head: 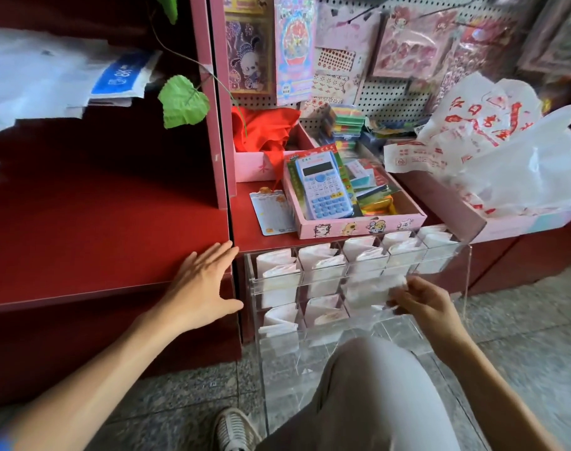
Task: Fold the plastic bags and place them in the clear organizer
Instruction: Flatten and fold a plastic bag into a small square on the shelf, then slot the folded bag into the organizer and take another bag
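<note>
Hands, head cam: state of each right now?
Left hand: open, fingers straight, resting on the red shelf edge.
Right hand: pinches a folded plastic bag at the clear organizer.

My left hand (203, 284) is flat, palm down, fingers straight and slightly spread, thumb stuck out to the side; the forearm runs bare from the lower left corner up to it. My right hand (419, 301) sits across from it, palm turned away, fingers curled inward, the fingertips (395, 301) and thumb pinching something white and blurred. That forearm comes up from the lower right. My bent knee (372, 362) rises just below the right fingers.
</note>
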